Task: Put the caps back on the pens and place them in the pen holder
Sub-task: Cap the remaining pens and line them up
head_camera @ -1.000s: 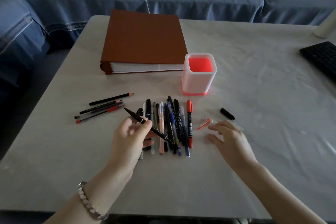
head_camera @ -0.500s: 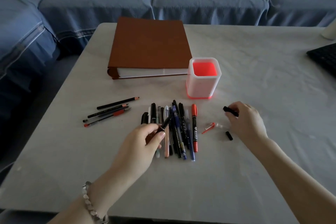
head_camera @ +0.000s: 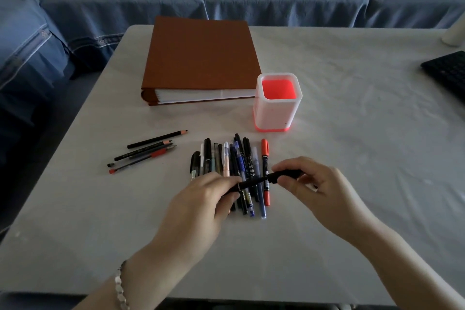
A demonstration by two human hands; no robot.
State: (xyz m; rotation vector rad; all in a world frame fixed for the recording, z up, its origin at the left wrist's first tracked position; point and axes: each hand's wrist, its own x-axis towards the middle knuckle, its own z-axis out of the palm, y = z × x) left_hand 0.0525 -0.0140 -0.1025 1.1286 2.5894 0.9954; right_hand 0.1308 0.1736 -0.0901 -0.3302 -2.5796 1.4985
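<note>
Fingers (head_camera: 226, 182) of the left hand (head_camera: 201, 199) pinch the barrel of a black pen (head_camera: 254, 182). The right hand (head_camera: 319, 184) pinches a black cap (head_camera: 289, 173) at the pen's right end; whether it is fully seated cannot be told. The 2 hands hold the pen just above a row of pens (head_camera: 236, 158) on the table (head_camera: 352, 133). Bare tabletop stretches right toward the keyboard (head_camera: 448, 70) at the edge. The pen holder (head_camera: 276, 113) stands upright behind the row, just beside a brown binder (head_camera: 201, 58). The pen's long axis runs left to right, cap end slightly raised. It is slim and dark, with 1 thin pale band near the left fingertips.
</note>
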